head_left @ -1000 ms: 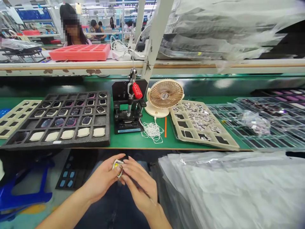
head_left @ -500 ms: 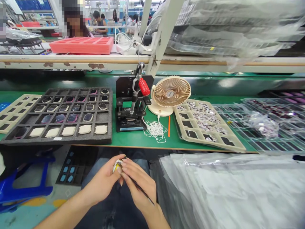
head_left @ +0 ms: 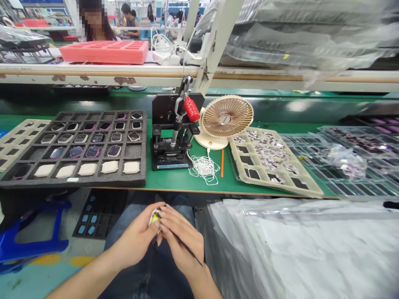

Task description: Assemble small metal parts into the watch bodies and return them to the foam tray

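Note:
My left hand (head_left: 140,232) is closed around a small pale watch case (head_left: 153,215) with a yellow patch inside, held above my lap. Most of the case is hidden by my fingers. In my right hand (head_left: 182,238) are slim black tweezers (head_left: 188,249), pinched between thumb and fingers, their rear end pointing back toward my wrist. Their front end is at the case, but the tips are too small to make out. The fingers of both hands meet around the case.
On the green bench stand a grey foam tray (head_left: 142,158) of watch cases, a black press (head_left: 174,145) with a red handle, a fan (head_left: 227,118), an orange stick (head_left: 222,162) and a beige parts tray (head_left: 307,185). Plastic-covered sheets (head_left: 296,249) lie at my right.
My view has shifted slightly, so the bench sits a little higher in the picture. Both hands keep nearly the same hold, with only slight finger movement at the case.

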The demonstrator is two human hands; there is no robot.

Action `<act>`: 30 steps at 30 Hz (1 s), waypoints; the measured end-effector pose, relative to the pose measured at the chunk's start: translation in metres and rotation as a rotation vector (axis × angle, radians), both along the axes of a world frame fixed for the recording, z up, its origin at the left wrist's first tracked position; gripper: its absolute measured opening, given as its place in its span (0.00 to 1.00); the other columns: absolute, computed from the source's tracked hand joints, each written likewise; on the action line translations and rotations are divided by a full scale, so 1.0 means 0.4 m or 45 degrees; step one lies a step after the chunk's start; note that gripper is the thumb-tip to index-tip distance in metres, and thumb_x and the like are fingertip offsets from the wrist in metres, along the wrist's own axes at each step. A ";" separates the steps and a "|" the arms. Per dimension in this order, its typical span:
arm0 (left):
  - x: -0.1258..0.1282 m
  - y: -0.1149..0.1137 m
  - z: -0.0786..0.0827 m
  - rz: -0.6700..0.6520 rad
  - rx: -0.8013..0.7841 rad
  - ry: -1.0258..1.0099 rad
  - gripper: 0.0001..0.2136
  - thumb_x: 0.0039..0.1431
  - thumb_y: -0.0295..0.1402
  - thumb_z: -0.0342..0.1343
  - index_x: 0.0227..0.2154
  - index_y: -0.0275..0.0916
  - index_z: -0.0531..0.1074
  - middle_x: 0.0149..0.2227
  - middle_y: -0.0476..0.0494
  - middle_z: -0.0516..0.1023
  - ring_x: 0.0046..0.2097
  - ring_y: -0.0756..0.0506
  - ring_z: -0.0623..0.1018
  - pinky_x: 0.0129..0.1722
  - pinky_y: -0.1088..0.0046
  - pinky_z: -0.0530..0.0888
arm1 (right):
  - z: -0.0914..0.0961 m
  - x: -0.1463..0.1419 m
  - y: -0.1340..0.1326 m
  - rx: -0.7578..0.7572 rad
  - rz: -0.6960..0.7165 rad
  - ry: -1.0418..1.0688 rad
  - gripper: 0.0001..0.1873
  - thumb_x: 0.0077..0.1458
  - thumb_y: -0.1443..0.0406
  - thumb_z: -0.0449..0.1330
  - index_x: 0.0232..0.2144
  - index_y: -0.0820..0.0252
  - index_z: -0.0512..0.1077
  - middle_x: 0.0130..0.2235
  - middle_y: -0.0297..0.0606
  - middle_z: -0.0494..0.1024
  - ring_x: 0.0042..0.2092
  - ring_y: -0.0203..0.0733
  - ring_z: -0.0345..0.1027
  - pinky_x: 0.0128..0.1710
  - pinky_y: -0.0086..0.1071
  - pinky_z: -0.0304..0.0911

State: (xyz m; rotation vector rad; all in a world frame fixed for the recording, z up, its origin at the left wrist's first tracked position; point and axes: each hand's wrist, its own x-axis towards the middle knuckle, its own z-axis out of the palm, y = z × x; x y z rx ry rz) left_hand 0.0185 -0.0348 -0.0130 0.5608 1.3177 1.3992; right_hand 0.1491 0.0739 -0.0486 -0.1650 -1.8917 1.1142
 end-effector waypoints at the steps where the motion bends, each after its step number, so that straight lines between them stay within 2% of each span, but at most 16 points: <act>1: -0.002 -0.002 -0.001 -0.013 -0.005 0.038 0.28 0.68 0.51 0.59 0.63 0.41 0.67 0.40 0.45 0.76 0.36 0.47 0.73 0.43 0.65 0.71 | 0.004 0.001 0.001 0.000 0.006 -0.009 0.25 0.59 0.81 0.65 0.53 0.54 0.80 0.53 0.41 0.85 0.57 0.51 0.80 0.61 0.50 0.76; 6: -0.010 -0.012 -0.013 -0.070 -0.040 0.170 0.28 0.72 0.50 0.53 0.67 0.41 0.63 0.42 0.43 0.76 0.37 0.46 0.72 0.44 0.64 0.70 | 0.012 0.007 0.001 0.005 0.017 -0.036 0.25 0.59 0.80 0.65 0.54 0.54 0.80 0.54 0.41 0.84 0.58 0.52 0.79 0.60 0.49 0.77; 10: -0.013 -0.019 -0.019 -0.086 -0.071 0.236 0.26 0.74 0.47 0.51 0.68 0.42 0.62 0.44 0.42 0.76 0.37 0.46 0.71 0.44 0.64 0.70 | 0.003 0.009 -0.001 0.015 0.049 -0.054 0.27 0.60 0.80 0.65 0.56 0.51 0.79 0.55 0.40 0.84 0.59 0.53 0.78 0.61 0.52 0.76; 15: -0.012 -0.010 -0.022 -0.030 -0.015 0.070 0.25 0.70 0.47 0.57 0.66 0.44 0.67 0.51 0.39 0.76 0.37 0.47 0.72 0.43 0.65 0.71 | -0.021 0.008 -0.007 0.044 0.040 -0.005 0.28 0.62 0.80 0.63 0.58 0.50 0.78 0.57 0.40 0.82 0.62 0.54 0.75 0.62 0.53 0.76; 19: -0.016 -0.006 -0.020 0.025 -0.002 -0.047 0.25 0.67 0.47 0.62 0.62 0.44 0.73 0.50 0.38 0.79 0.37 0.47 0.74 0.41 0.67 0.73 | -0.035 0.003 -0.014 -0.039 0.021 0.031 0.28 0.64 0.77 0.62 0.60 0.45 0.77 0.57 0.37 0.82 0.63 0.51 0.74 0.64 0.49 0.74; 21: -0.015 -0.015 -0.022 0.036 -0.013 -0.110 0.25 0.65 0.46 0.64 0.62 0.45 0.74 0.54 0.37 0.79 0.42 0.44 0.77 0.45 0.65 0.75 | -0.033 0.002 -0.023 -0.088 -0.011 0.057 0.25 0.66 0.74 0.62 0.59 0.44 0.77 0.57 0.36 0.83 0.62 0.50 0.75 0.64 0.46 0.74; 24: -0.008 -0.031 -0.032 0.116 -0.072 -0.194 0.25 0.62 0.45 0.67 0.60 0.46 0.77 0.61 0.37 0.78 0.58 0.36 0.76 0.57 0.62 0.74 | -0.023 -0.001 -0.042 -0.135 -0.052 0.079 0.17 0.68 0.68 0.62 0.54 0.43 0.80 0.53 0.33 0.85 0.58 0.48 0.79 0.63 0.44 0.74; 27: -0.003 -0.026 -0.046 0.230 -0.157 -0.235 0.27 0.54 0.45 0.73 0.57 0.46 0.80 0.61 0.39 0.79 0.62 0.32 0.75 0.54 0.66 0.79 | -0.022 -0.010 -0.044 -0.119 -0.075 -0.032 0.10 0.70 0.62 0.61 0.48 0.49 0.82 0.49 0.34 0.87 0.52 0.44 0.83 0.63 0.39 0.74; 30: 0.003 -0.007 -0.040 0.248 -0.241 -0.290 0.30 0.45 0.44 0.77 0.53 0.46 0.81 0.61 0.39 0.80 0.61 0.29 0.77 0.46 0.68 0.82 | -0.025 -0.012 -0.036 -0.117 -0.155 -0.046 0.14 0.71 0.56 0.60 0.44 0.56 0.84 0.45 0.38 0.88 0.49 0.43 0.84 0.61 0.35 0.74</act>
